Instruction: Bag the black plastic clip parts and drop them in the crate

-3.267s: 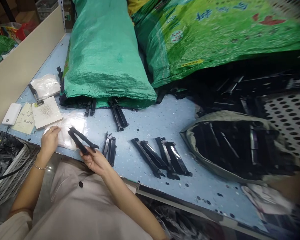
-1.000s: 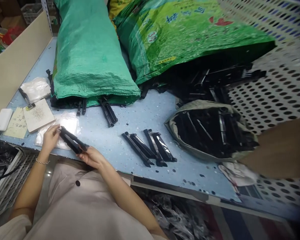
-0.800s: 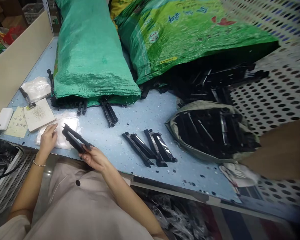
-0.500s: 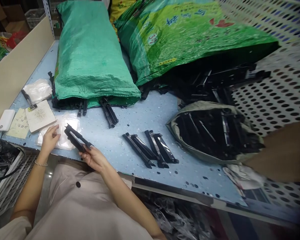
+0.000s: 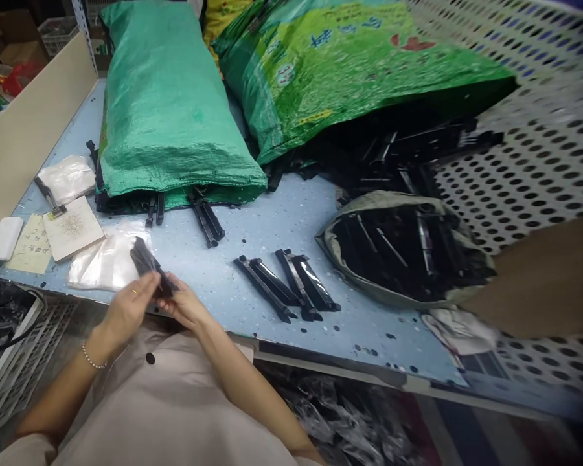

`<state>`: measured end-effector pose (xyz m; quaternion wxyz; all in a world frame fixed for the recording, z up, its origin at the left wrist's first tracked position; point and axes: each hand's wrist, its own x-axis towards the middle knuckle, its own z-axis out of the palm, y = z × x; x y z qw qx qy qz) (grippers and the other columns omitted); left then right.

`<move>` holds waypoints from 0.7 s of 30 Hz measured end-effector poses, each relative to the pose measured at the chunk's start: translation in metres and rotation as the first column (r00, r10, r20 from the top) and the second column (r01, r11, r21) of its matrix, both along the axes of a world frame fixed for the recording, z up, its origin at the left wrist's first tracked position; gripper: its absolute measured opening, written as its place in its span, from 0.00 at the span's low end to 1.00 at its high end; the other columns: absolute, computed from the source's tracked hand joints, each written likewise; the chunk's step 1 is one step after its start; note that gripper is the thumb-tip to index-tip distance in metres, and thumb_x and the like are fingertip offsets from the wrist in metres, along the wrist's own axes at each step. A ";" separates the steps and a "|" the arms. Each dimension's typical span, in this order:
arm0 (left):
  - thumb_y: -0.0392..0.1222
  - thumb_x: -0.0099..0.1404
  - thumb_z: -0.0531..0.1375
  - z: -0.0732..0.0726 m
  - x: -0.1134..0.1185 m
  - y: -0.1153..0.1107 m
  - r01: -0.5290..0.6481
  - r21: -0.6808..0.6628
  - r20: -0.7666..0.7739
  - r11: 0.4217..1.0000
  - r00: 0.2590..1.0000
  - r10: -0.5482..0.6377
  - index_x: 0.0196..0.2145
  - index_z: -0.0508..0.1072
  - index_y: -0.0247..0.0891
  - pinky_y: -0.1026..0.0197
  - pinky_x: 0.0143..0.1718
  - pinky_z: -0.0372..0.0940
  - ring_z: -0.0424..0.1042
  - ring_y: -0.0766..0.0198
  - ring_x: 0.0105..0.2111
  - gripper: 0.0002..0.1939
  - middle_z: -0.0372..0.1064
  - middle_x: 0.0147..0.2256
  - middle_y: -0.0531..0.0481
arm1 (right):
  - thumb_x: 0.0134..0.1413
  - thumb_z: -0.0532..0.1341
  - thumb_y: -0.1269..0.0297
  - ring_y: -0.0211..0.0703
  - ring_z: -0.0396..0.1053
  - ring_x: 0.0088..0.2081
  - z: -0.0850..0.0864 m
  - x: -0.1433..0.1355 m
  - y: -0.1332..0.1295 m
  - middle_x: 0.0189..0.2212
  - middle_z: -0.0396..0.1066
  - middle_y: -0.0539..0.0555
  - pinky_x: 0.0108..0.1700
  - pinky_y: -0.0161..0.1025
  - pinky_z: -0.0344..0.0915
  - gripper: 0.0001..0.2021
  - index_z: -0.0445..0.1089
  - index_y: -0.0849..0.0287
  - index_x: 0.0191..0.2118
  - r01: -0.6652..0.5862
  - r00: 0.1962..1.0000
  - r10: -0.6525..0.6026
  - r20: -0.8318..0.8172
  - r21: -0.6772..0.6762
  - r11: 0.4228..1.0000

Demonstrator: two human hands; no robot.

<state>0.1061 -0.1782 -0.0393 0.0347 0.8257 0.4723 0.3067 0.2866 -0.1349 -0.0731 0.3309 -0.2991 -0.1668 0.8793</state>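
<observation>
A pair of long, narrow black plastic pieces [image 5: 146, 260] is held over the table's near edge, slightly blurred. My right hand [image 5: 185, 307] grips the lower end between thumb and fingers. From the other side my left hand [image 5: 129, 309] closes its fingers on the same pieces; part of its grip is smeared by motion. Just beyond lies a stack of clear plastic bags [image 5: 100, 262]. To the right, two similar pairs of black pieces [image 5: 267, 290] rest side by side on the blue table [image 5: 208, 272].
A green woven sack [image 5: 170, 116] and a printed green sack [image 5: 330, 77] lie at the back, black pieces showing at their mouths. An open grey bag [image 5: 354, 275] of black pieces stands right. Left are a small board [image 5: 72, 230], a note [image 5: 30, 249] and a white device [image 5: 4, 238].
My left hand has moved right from beside the clear bags onto the black pieces. The pieces, spread apart before, are now closer together. The view has shifted slightly.
</observation>
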 end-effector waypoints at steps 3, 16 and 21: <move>0.27 0.70 0.49 -0.013 0.022 0.002 -0.008 0.022 0.095 1.000 0.995 0.006 0.70 0.51 0.44 0.53 0.59 0.69 0.69 0.57 0.58 0.34 0.67 0.59 0.40 | 0.45 0.74 0.65 0.34 0.71 0.21 0.010 0.029 -0.007 0.25 0.72 0.44 0.21 0.26 0.65 0.40 0.54 0.51 0.62 0.086 0.994 -0.091 0.057 0.083 0.993; 0.29 0.70 0.50 -0.052 0.124 0.028 0.172 0.188 0.327 0.967 0.917 -0.226 0.70 0.51 0.46 0.55 0.57 0.71 0.69 0.57 0.58 0.34 0.66 0.59 0.40 | 0.45 0.73 0.55 0.26 0.49 0.20 0.010 0.121 -0.044 0.25 0.62 0.46 0.15 0.19 0.50 0.23 0.70 0.56 0.46 0.272 0.957 -0.274 -0.091 -0.035 0.962; 0.29 0.69 0.52 -0.048 0.129 0.022 0.180 0.216 0.344 0.960 0.906 -0.248 0.70 0.51 0.43 0.55 0.55 0.73 0.71 0.56 0.56 0.34 0.70 0.55 0.38 | 0.42 0.74 0.51 0.25 0.47 0.19 0.010 0.129 -0.045 0.24 0.61 0.45 0.15 0.20 0.50 0.23 0.70 0.56 0.40 0.313 0.949 -0.313 -0.037 0.000 0.950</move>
